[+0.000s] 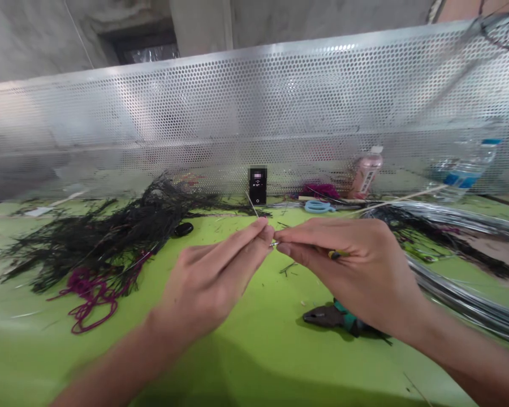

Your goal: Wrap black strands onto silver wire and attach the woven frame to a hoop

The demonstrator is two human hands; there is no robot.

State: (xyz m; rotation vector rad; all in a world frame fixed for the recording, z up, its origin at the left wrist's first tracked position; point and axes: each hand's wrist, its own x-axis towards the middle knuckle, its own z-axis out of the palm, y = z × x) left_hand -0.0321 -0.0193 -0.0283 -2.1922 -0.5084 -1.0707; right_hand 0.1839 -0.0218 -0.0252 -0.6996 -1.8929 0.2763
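Note:
Both hands meet above the green table (254,345). My left hand (214,277) pinches a thin silver wire (251,204) that sticks up and back from its fingertips. My right hand (356,265) pinches the same wire's end right against the left fingertips, and a small yellow-green piece (335,254) shows between its fingers. Below the right hand lie pliers (331,316) with teal handles, flat on the table and partly hidden by the wrist.
A heap of black feathery strands (110,232) and magenta cord (89,294) lies at left. Coiled silver wire (458,288) runs along the right. By the perforated metal screen (254,113) stand a small black device (258,185), blue scissors (318,206), a pink bottle (367,172) and a water bottle (466,167).

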